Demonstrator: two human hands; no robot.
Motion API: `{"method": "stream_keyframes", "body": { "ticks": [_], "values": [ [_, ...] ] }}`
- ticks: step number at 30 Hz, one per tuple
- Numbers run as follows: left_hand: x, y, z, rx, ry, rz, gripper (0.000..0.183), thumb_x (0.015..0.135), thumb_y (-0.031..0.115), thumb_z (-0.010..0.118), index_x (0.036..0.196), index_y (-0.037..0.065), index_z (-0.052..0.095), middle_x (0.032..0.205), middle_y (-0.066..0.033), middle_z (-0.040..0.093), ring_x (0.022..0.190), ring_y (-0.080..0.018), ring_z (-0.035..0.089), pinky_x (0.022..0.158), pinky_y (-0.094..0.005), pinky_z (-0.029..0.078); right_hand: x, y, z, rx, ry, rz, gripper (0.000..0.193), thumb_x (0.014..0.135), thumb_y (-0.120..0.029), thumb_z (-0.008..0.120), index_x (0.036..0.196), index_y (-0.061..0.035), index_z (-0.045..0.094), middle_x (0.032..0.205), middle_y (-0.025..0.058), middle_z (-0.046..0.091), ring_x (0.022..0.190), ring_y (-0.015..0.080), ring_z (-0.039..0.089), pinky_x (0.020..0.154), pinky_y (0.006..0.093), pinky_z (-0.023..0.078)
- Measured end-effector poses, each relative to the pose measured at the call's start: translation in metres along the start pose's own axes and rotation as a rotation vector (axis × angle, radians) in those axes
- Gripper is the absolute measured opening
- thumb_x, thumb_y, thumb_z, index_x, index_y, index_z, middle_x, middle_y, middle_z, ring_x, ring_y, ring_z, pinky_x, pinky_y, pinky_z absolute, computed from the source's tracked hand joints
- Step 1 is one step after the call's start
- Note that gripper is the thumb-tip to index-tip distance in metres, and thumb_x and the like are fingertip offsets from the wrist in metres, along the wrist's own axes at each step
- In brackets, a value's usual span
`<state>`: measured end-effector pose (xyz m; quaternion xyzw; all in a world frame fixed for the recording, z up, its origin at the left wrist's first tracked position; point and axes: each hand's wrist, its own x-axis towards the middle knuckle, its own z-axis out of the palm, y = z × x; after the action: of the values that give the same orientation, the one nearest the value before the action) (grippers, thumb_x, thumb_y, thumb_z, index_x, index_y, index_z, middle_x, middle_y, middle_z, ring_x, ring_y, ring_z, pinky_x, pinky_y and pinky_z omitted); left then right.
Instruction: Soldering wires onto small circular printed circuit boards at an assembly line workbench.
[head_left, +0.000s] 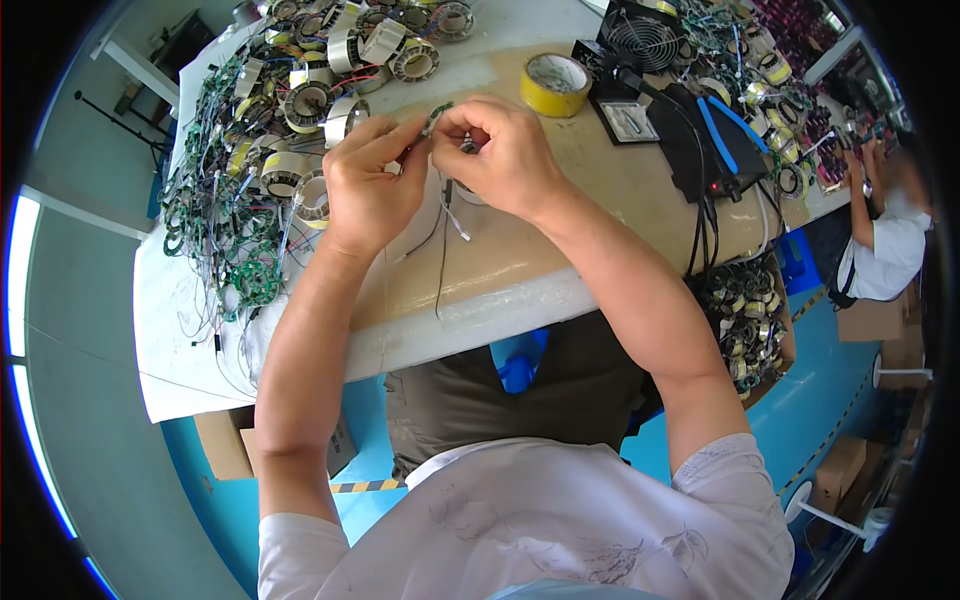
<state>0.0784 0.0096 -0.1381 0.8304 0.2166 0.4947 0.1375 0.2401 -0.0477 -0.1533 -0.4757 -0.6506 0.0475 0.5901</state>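
Observation:
Both hands meet over the middle of the table, their fingertips pinched close together. My left hand (pixel 375 185) and my right hand (pixel 500 155) are closed on a small green circuit board (pixel 440 112), whose edge shows above the fingers; the rest of it is hidden. Below the hands hang thin dark wires (pixel 442 255) and a lead ending in a small white connector (pixel 463 236). To the left of my left hand lies a heap of ring-shaped coils (pixel 287 172) with white and yellow bands. Green circuit boards (pixel 250 285) with tangled wires are piled along the table's left edge.
A roll of yellow tape (pixel 555 85) stands beyond my right hand. Right of it are a black fan unit (pixel 640 40), a black soldering station (pixel 705 150) and blue-handled pliers (pixel 735 130). Below the table's right side, a box (pixel 790 340) holds more coils. Another person (pixel 885 240) works far right.

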Motion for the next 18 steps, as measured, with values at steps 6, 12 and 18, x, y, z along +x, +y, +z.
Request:
{"method": "stream_keyframes", "body": {
  "ticks": [6, 12, 18],
  "values": [
    [0.005, -0.001, 0.005, 0.034, 0.067, -0.096, 0.019, 0.072, -0.002, 0.072, 0.091, 0.001, 0.075, 0.074, -0.0092, 0.069, 0.056, -0.0148, 0.061, 0.053, -0.0279, 0.048, 0.013, -0.012, -0.021, -0.176, -0.089, -0.007, 0.024, 0.071, -0.021, 0.079, 0.089, -0.0072, 0.071, 0.082, 0.0052, 0.066, 0.065, 0.0214, 0.059, 0.060, 0.0328, 0.050],
    [0.007, -0.003, -0.003, 0.058, -0.064, -0.444, 0.019, 0.077, 0.008, 0.072, 0.095, 0.001, 0.074, 0.067, -0.0082, 0.067, 0.052, -0.0130, 0.058, 0.055, -0.0286, 0.048, 0.014, -0.019, -0.059, -0.356, -0.314, -0.040, 0.047, 0.066, -0.043, 0.087, 0.088, -0.0055, 0.068, 0.085, 0.0072, 0.067, 0.073, 0.0251, 0.062, 0.067, 0.0372, 0.052],
    [0.008, -0.007, -0.005, -0.027, -0.055, -0.471, 0.026, 0.079, 0.016, 0.074, 0.100, 0.002, 0.076, 0.068, -0.0076, 0.069, 0.053, -0.0116, 0.057, 0.055, -0.0281, 0.048, 0.006, -0.028, -0.040, -0.682, -0.408, -0.068, 0.048, 0.062, -0.042, 0.090, 0.082, -0.0055, 0.068, 0.084, 0.0086, 0.067, 0.084, 0.0281, 0.063, 0.075, 0.0381, 0.053]
  ]
}}
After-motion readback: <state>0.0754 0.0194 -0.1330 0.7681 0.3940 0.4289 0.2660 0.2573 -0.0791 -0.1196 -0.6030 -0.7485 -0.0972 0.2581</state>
